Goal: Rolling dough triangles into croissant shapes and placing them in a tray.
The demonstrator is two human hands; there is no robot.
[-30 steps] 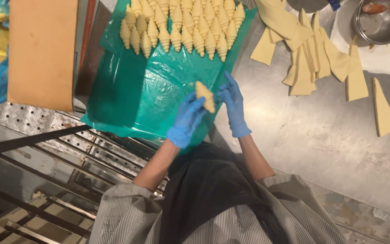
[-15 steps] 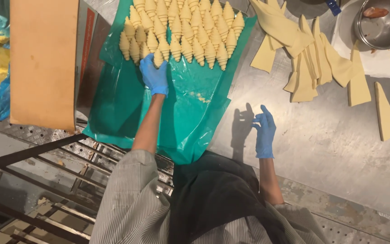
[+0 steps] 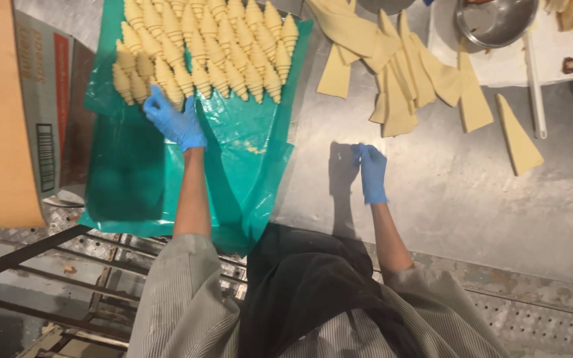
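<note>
The left hand (image 3: 174,122), in a thin blue disposable glove, is reaching out over the glossy green plastic sheet (image 3: 134,179) and resting its fingers, slightly spread and curled, against the nearest rolled pale raw-dough crescents (image 3: 207,46). It seems to be nudging one into line; whether it is actually pinching a piece I cannot tell. The crescents are lying in tight, overlapping rows at the far end of the sheet, points all facing the same way, probably so they pack closely without sticking to the metal. The right hand (image 3: 370,171), also gloved in blue, is hovering over the bare, dull grey steel worktop (image 3: 452,199), fingers loosely bent and holding nothing. Toward the worktop's far edge, flat, soft dough triangles (image 3: 399,79) are lying in a loose heap within reach, beside a shiny steel bowl (image 3: 495,20). A brown cardboard box (image 3: 8,113) is standing along the sheet's left edge.
</note>
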